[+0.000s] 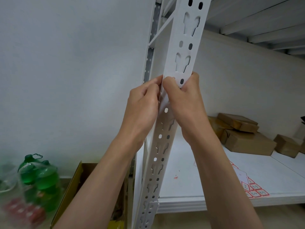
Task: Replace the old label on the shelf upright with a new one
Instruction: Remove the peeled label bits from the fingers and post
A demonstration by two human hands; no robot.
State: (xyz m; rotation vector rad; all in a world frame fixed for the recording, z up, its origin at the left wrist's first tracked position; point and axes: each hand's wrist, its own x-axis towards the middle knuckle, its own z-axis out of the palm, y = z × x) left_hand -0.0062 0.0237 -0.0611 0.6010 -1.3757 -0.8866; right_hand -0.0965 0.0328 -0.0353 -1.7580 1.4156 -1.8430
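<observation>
I am working with both hands raised against the white perforated metal shelf upright (166, 123), which is running from the bottom of my view up past the top, leaning slightly to the right. Its face is showing a repeating pattern of paired oval holes and keyhole-shaped slots. My left hand (142, 109) is curling its fingers at the upright's left edge, fingertips pinching at something small there; whether that is the label I cannot tell, because my fingers are covering the spot. My right hand (184, 103) is wrapping around the upright from the right, thumb pressing on the front face just beside my left fingertips, so the two hands are touching or nearly so.

Down at my left, one open brown cardboard box (74, 187) is sitting on the floor, and beside it several green plastic bottles (39, 172) are showing, blurred so I cannot count them.

On the white shelf board (206, 172) to my right, one sheet of red-bordered sticker labels (250, 187) is lying flat, with a small red scrap (176, 177) near the upright. Farther back on the same board, brown cardboard parcels (244, 138) are stacked, at least four, against the white wall (66, 63).
</observation>
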